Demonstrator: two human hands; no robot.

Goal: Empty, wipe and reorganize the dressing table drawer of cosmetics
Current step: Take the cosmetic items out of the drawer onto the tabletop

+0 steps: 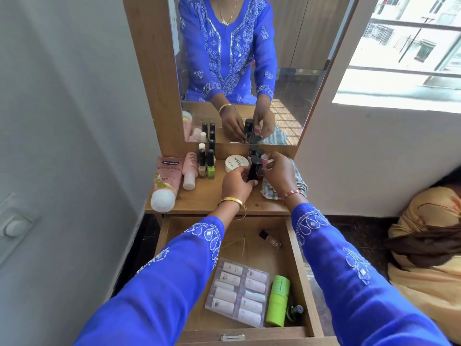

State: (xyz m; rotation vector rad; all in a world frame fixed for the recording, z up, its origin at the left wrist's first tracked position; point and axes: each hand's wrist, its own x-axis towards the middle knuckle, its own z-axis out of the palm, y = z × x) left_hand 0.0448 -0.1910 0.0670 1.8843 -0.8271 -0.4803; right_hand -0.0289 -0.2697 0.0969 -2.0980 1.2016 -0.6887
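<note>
Head view: both hands [259,177] gripping bottles [255,168]

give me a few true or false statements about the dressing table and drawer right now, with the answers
1. The drawer is open. True.
2. The left hand grips a black container on the tabletop. True.
3. The green bottle stands on the tabletop. False: it lies in the drawer, beside a clear pack of small tubes.
4. The pink Vaseline tube lies in the drawer. False: it lies on the tabletop, at the left.
5. The right hand rests in the drawer. False: it is above the tabletop, by the black container.
</note>
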